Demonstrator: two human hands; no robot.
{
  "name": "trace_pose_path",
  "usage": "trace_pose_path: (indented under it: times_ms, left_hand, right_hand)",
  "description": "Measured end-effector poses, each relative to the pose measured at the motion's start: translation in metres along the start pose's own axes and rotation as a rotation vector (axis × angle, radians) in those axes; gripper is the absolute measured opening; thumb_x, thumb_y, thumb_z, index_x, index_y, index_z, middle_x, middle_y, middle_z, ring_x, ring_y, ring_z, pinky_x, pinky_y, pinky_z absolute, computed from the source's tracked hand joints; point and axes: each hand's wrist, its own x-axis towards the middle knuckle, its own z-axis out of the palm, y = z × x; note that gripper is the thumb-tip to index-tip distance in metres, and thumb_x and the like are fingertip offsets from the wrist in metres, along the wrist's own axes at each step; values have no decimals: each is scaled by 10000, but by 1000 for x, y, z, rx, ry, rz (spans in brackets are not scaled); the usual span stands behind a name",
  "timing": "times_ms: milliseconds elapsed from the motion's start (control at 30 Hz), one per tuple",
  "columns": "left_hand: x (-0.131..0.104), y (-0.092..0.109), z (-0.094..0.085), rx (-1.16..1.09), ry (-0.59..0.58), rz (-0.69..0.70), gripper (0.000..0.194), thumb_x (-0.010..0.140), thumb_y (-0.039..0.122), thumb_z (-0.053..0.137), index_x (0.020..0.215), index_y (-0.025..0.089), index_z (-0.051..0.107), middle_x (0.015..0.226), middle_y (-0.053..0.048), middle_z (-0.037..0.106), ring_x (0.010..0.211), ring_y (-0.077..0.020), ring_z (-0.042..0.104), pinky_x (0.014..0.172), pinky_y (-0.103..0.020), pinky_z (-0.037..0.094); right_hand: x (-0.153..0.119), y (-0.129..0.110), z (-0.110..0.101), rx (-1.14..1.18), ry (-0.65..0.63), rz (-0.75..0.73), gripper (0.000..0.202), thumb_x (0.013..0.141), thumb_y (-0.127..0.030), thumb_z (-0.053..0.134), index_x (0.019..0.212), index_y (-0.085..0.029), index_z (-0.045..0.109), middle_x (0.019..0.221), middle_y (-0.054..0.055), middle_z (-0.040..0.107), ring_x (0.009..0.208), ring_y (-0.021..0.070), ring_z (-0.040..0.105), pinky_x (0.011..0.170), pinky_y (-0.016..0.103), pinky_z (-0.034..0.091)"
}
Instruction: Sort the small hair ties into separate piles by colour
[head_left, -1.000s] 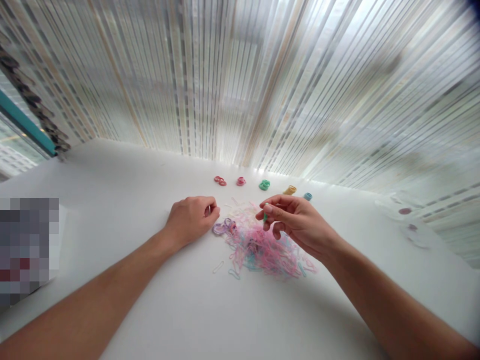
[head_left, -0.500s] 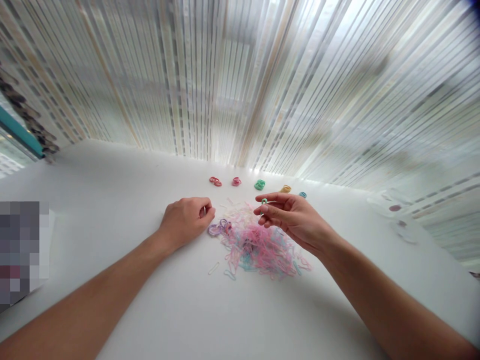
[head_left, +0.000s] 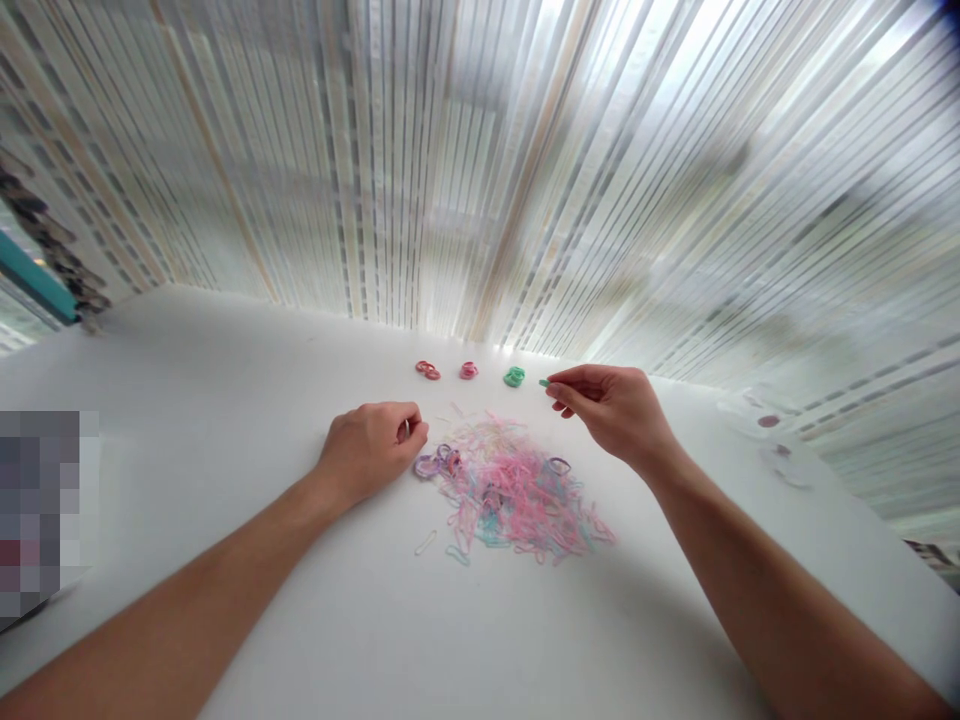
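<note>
A striped curtain (head_left: 480, 180) hangs behind my white bench (head_left: 360, 620). My right fingers (head_left: 589, 375) pinch a small green band (head_left: 544, 383), just right of the green bundle (head_left: 514, 377). My left fingers (head_left: 407, 410) curl inward beside the purple bands (head_left: 429, 462); whether they grip anything I cannot tell. A mostly pink heap (head_left: 517, 485) lies nearer me than the bundle.

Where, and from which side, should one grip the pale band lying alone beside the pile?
Probably pinch the pale band across its middle, from above and its left: it lies flat, long and narrow, and the blue band and pile are to its right.
</note>
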Motion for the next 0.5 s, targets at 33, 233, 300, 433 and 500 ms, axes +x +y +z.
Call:
trace_pose_path:
  times_ms: [33, 233, 300, 433, 500]
  left_hand:
    - [0, 0, 0, 0, 1, 1, 282, 894, 426, 453, 765, 251, 632, 752, 7, 700, 704, -186, 597, 608, -304, 286]
    - [0, 0, -1, 17, -14, -6, 298, 897, 435, 443, 758, 245, 625, 740, -4, 693, 693, -186, 591, 602, -305, 279]
    - [0, 0, -1, 21, -12, -2, 294, 896, 431, 444, 762, 247, 630, 735, -4, 692, 690, -187, 590, 602, -304, 281]
    - [0, -1, 1, 32, -1, 3, 285, 896, 421, 453, 758, 249, 633, 719, -2, 688, 684, -187, 596, 600, -302, 292]
    - [0, -2, 1, 34, 2, 4, 282, 898, 417, 456, 754, 249, 631, 717, 2, 688, 684, -187, 600, 599, -303, 296]
  right_hand:
    - [3, 0, 0, -55, 20, -31, 280, 806, -390, 771, 943, -146, 791, 771, 84, 774, 672, 214, 731, 663, 366, 613]
    - [23, -7, 9, -317, 117, -224, 146, 830, -237, 708, 920, -192, 812, 812, 57, 796, 764, 236, 762, 785, 367, 600]
    - [29, -4, 16, -376, 126, -270, 132, 836, -208, 693, 898, -193, 809, 792, 50, 792, 739, 224, 753, 757, 341, 585]
    - [35, 13, 31, -520, 55, -318, 158, 861, -171, 647, 887, -198, 800, 804, 51, 787, 700, 202, 723, 733, 316, 544]
    - [36, 22, 37, -559, 18, -322, 161, 869, -175, 639, 888, -201, 797, 820, 52, 788, 701, 199, 714, 736, 311, 530]
